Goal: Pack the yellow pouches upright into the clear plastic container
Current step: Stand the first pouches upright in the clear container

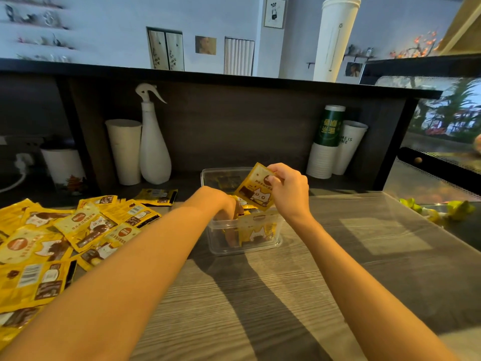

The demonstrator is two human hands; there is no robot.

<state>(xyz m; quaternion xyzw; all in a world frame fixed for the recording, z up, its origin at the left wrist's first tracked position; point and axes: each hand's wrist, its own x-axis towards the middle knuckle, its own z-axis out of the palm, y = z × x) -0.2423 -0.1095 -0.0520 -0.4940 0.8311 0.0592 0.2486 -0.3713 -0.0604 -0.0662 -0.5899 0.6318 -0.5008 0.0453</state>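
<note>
The right hand (289, 188) pinches a yellow pouch (253, 191) by its top edge between thumb and fingers. The pouch hangs tilted, its lower corner just above the clear plastic container (247, 250) and just to the right of the left hand's knuckles. The left hand (221, 201) is sunk into the container from above. Its fingers (231, 237), seen through the clear wall, run straight down, so it reads as an open hand bracing the standing pouches (256, 230) right beside it, not gripping one. Well to the left of that hand, a loose pile of pouches (86, 225) lies flat on the tabletop (286, 295).

The slant looks like the main risk. If the pouch goes down at this angle, its leading corner could catch on the tops of the standing ones or on the rim, and it would fold or wedge crosswise instead of sliding in upright.

The standing row seems to lean on the left hand's fingers. If that hand pulls out before the new pouch is seated, the row may slump into the gap on its side.

The pinch sits on a thin edge of slick film, so a slip would likely drop the pouch flat on top.

Neither hand holds the container's wall, so a sideways push from inside could skid it across the tabletop.

Beyond both hands the far end of the container is too dark to tell how full it is
</note>
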